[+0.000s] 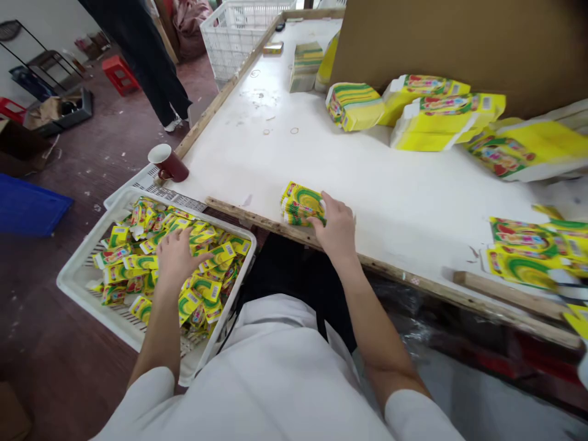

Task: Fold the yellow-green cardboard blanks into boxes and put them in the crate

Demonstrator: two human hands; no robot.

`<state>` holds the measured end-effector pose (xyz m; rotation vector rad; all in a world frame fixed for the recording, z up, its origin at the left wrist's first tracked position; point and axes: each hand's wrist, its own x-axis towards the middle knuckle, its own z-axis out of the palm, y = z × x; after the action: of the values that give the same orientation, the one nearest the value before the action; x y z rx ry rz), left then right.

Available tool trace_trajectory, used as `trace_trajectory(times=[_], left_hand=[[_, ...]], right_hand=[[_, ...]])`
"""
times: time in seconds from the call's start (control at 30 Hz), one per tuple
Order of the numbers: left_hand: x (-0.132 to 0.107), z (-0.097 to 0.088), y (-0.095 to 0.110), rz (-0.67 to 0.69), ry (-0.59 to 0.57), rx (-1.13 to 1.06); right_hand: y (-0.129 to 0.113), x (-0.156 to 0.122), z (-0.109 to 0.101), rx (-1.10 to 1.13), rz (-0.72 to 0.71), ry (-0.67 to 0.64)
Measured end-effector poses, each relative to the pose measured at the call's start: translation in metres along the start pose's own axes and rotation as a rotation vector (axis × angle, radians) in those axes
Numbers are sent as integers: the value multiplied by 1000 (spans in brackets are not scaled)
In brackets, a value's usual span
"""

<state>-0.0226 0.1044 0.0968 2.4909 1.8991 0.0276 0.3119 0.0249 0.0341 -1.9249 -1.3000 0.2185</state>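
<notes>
On the white table (229,147), I remotely see the right hand (337,226) clasp stacked yellow cartons (297,200), which a loose grip could spill off the wooden edge (386,268), while the left hand (177,257), apart, hangs spread above a basket (92,315).

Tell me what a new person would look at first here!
Probably the white basket heaped with little yellow-and-green boxes, on the person's left, with the left hand over it, fingers spread. Next, perhaps the big yellow stacks by the brown board across the white table. The dark red mug at the table's left edge stands out too.
</notes>
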Motion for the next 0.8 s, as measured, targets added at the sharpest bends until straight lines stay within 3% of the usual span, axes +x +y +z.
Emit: trace_trajectory(times=[0.07,0.13,0.3,0.4,0.47,0.57,0.63,0.7,0.8], left_hand=[[0,5,-7,6,-11,-78],[0,14,5,118,-55,-286],[3,37,79,276,-239,-986],[0,39,128,230,-313,-1544],[-2,34,154,98,-263,-1853],[-2,24,176,-90,-77,-2061],[0,21,179,-133,77,-2104],[1,24,175,-117,158,-2084],[-3,38,164,-13,102,-2024]], right_hand=[[10,10,0,-136,33,-64],[14,13,0,-184,27,-83],[-4,0,-11,-64,-19,19],[-28,-22,-12,268,-51,-88],[-46,-41,-6,585,-50,-257],[-68,-65,7,983,25,-366],[-75,-73,13,1022,60,-388],[-75,-73,16,957,85,-390],[-66,-65,15,900,111,-314]])
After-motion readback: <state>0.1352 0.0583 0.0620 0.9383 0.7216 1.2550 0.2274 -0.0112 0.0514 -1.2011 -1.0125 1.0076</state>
